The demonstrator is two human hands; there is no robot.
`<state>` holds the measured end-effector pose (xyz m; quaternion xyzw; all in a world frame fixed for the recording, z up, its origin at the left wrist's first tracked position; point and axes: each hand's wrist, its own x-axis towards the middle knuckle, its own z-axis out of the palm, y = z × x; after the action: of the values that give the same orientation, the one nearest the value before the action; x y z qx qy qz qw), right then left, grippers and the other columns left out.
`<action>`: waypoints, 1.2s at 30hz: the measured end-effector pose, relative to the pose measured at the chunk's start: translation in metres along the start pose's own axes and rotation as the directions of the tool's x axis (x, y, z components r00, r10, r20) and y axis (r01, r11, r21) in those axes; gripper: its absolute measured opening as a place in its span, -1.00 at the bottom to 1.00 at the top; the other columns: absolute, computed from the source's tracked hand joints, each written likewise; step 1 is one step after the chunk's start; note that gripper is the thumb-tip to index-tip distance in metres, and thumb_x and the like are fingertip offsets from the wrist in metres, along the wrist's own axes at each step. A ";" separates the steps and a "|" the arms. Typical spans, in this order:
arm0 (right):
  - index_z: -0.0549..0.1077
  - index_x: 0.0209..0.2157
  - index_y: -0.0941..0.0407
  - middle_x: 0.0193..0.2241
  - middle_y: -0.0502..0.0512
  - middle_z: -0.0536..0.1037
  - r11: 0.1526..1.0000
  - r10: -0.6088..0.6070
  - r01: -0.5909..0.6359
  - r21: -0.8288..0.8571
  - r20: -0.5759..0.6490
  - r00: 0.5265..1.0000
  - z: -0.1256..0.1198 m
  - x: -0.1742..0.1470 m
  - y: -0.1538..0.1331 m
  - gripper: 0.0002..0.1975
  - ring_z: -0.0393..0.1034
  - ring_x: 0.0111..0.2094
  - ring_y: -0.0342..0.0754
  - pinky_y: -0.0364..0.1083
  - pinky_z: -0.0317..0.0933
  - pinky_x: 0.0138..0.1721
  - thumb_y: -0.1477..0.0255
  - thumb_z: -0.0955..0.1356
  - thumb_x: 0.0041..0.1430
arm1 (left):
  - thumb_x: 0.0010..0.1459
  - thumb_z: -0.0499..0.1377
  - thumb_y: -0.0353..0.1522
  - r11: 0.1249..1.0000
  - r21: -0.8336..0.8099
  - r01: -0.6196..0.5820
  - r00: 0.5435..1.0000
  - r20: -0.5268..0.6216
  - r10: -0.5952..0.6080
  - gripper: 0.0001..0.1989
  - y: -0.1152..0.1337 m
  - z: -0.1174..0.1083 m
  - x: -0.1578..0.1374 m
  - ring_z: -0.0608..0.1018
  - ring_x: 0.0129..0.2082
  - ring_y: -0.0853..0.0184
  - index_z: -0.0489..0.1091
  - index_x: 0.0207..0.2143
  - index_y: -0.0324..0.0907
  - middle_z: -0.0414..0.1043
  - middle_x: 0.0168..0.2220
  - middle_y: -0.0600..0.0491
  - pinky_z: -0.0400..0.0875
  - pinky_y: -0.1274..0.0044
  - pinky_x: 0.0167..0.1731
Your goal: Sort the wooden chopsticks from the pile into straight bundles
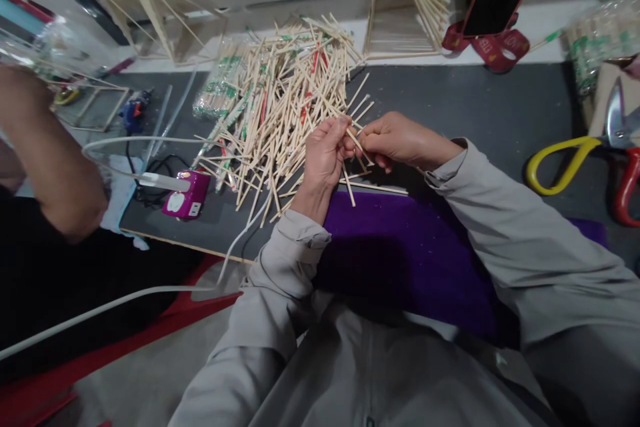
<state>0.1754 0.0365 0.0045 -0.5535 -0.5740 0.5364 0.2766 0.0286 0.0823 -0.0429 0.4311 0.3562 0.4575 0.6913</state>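
Note:
Close together over the table's front, my two hands meet at a thin wooden chopstick (355,139). My left hand (324,150) is closed, thumb and fingers pinching the stick near one end. My right hand (397,139) is closed too, its fingertips pressed at the same spot; its exact hold is partly hidden. Just left of and behind my hands lies a large loose pile of chopsticks (280,107), some in green or red printed wrappers. A few single sticks stick out below and beside my fingers. Purple cloth (380,240) lies in front of me beneath my forearms.
Scissors (563,170) with yellow and red handles lie right. A purple power socket (187,199) and white cable (150,290) are left, near a blue glue gun (133,112). Stick frames (413,10) stand behind. Another person's arm (60,153) reaches in left.

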 end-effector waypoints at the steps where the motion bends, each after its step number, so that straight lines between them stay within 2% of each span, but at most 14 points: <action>1: 0.43 -0.50 0.17 -0.68 -0.03 0.33 0.999 0.009 -0.009 0.031 0.006 1.000 0.001 -0.001 -0.001 -0.81 0.19 -0.67 -0.22 -0.19 0.15 -0.60 0.50 0.33 0.20 | 0.18 0.29 -0.23 1.000 -0.005 0.006 1.000 -0.005 -0.006 -0.77 0.000 0.000 0.000 0.37 -0.72 0.57 0.41 -0.41 -0.18 0.35 -0.62 0.21 0.29 0.69 -0.69; 6: 0.46 -0.44 0.16 -0.66 -0.03 0.32 0.988 0.027 -0.029 0.148 0.014 1.000 0.003 0.002 0.002 -0.84 0.15 -0.67 -0.22 -0.19 0.13 -0.63 0.46 0.33 0.23 | 0.19 0.29 -0.27 0.998 -0.063 0.017 1.000 -0.003 -0.017 -0.83 0.003 0.000 0.000 0.35 -0.70 0.58 0.44 -0.39 -0.17 0.36 -0.56 0.20 0.35 0.66 -0.66; 11: 0.43 -0.51 0.16 -0.69 -0.03 0.28 0.978 0.053 -0.044 0.202 -0.037 0.998 0.001 0.008 0.009 -0.81 0.08 -0.67 -0.23 -0.20 0.10 -0.64 0.47 0.33 0.19 | 0.22 0.26 -0.29 0.990 -0.142 -0.013 1.000 0.014 0.016 -0.88 0.002 -0.003 0.002 0.40 -0.64 0.58 0.48 -0.33 -0.16 0.44 -0.48 0.16 0.44 0.67 -0.58; 15: 0.37 -0.55 0.17 -0.69 -0.03 0.25 0.958 0.101 -0.079 0.277 -0.065 0.993 -0.001 0.013 0.013 -0.79 0.05 -0.68 -0.25 -0.21 0.03 -0.67 0.54 0.29 0.16 | 0.20 0.28 -0.24 0.996 -0.083 -0.015 1.000 -0.015 0.014 -0.84 0.004 -0.004 0.001 0.46 -0.60 0.59 0.50 -0.28 -0.15 0.50 -0.42 0.12 0.38 0.73 -0.61; 21: 0.33 -0.44 0.16 -0.61 -0.03 0.24 0.911 0.155 -0.084 0.403 -0.147 0.977 -0.022 0.016 0.019 -0.85 0.01 -0.65 -0.25 -0.22 -0.05 -0.69 0.54 0.23 0.21 | 0.23 0.25 -0.21 1.000 -0.001 0.021 0.997 -0.074 -0.021 -0.81 0.012 0.000 -0.001 0.45 -0.61 0.59 0.49 -0.23 -0.15 0.50 -0.44 0.12 0.38 0.77 -0.63; 25: 0.30 -0.49 0.12 -0.63 -0.03 0.24 0.948 0.135 -0.106 0.299 -0.078 0.988 -0.033 0.014 0.023 -0.74 0.01 -0.67 -0.23 -0.19 -0.07 -0.69 0.39 0.23 0.30 | 0.24 0.25 -0.25 0.999 -0.046 -0.010 0.992 -0.123 0.004 -0.85 0.013 -0.002 0.002 0.49 -0.58 0.58 0.49 -0.22 -0.14 0.48 -0.43 0.13 0.40 0.77 -0.60; 28: 0.38 -0.45 0.13 -0.59 0.00 0.35 0.978 0.100 -0.095 0.188 -0.017 0.995 -0.031 0.010 0.023 -0.76 0.11 -0.65 -0.23 -0.20 0.00 -0.67 0.33 0.34 0.27 | 0.23 0.26 -0.24 0.998 -0.056 -0.041 0.989 -0.143 0.032 -0.83 0.012 -0.004 0.004 0.50 -0.57 0.58 0.49 -0.21 -0.13 0.49 -0.41 0.13 0.41 0.74 -0.58; 32: 0.48 -0.38 0.15 -0.52 0.05 0.45 0.968 0.084 -0.092 0.235 0.043 0.996 -0.024 0.006 0.019 -0.84 0.20 -0.61 -0.23 -0.21 0.07 -0.65 0.35 0.41 0.22 | 0.23 0.26 -0.23 0.998 -0.020 -0.067 0.985 -0.160 0.063 -0.84 0.008 -0.005 0.005 0.50 -0.56 0.56 0.49 -0.22 -0.13 0.52 -0.39 0.11 0.40 0.73 -0.57; 36: 0.51 -0.41 0.16 -0.63 -0.02 0.35 0.975 0.077 -0.094 0.202 0.093 0.993 -0.020 0.005 0.014 -0.82 0.12 -0.67 -0.26 -0.23 -0.01 -0.70 0.37 0.40 0.25 | 0.22 0.26 -0.22 0.994 0.025 -0.111 0.980 -0.161 0.113 -0.83 0.005 -0.003 0.003 0.49 -0.55 0.56 0.49 -0.23 -0.12 0.54 -0.37 0.10 0.40 0.73 -0.57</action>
<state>0.1969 0.0444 -0.0044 -0.5230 -0.5021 0.6272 0.2847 0.0252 0.0870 -0.0393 0.4172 0.3899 0.5264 0.6299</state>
